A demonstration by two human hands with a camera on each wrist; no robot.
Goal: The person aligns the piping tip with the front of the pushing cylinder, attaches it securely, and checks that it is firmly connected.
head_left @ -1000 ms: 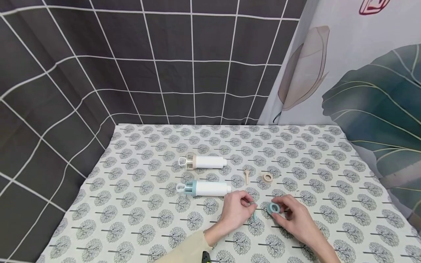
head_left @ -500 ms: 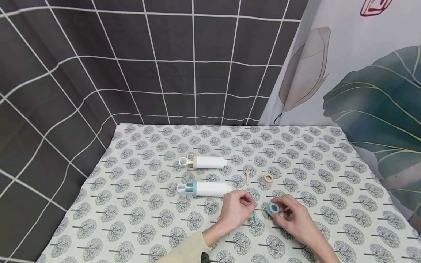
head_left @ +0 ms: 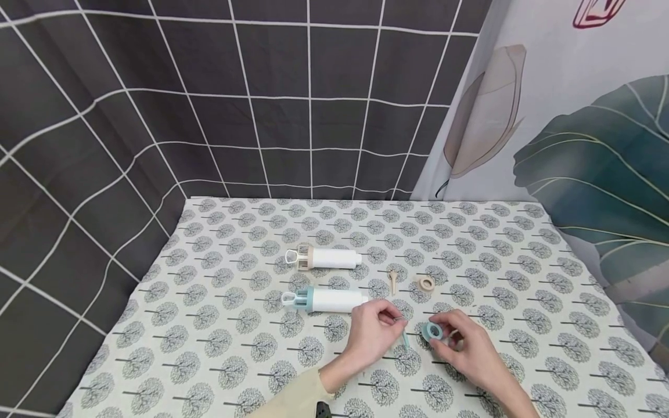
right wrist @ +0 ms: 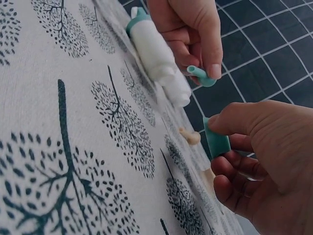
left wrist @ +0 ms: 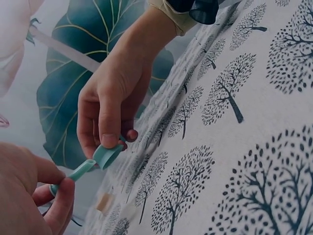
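A teal ring (head_left: 433, 331) was held in the right hand (head_left: 462, 348), pinched between the thumb and curled fingers, slightly above the cloth (head_left: 219, 342). A thin teal nozzle (head_left: 405, 339) was pinched at its upper end by the left hand (head_left: 373, 335), between thumb and forefinger, with its lower end pointed down and toward the ring. In the left wrist view, the nozzle tip (left wrist: 80, 171) was seen right at the ring (left wrist: 107, 155); actual contact could not be confirmed. In the right wrist view, a small gap appeared between nozzle (right wrist: 200, 76) and ring (right wrist: 216, 141). Just beyond the left hand, a white tube with a teal end (head_left: 326, 300) was lying on its side. Farther beyond it, a second white tube with a beige end (head_left: 324, 258) was lying parallel. Beyond the gap between the two hands, a beige nozzle (head_left: 392, 280) and a beige ring (head_left: 427, 283) were lying on the cloth, near each other but apart. A beige sleeve (head_left: 292, 397) was noted on the left forearm.
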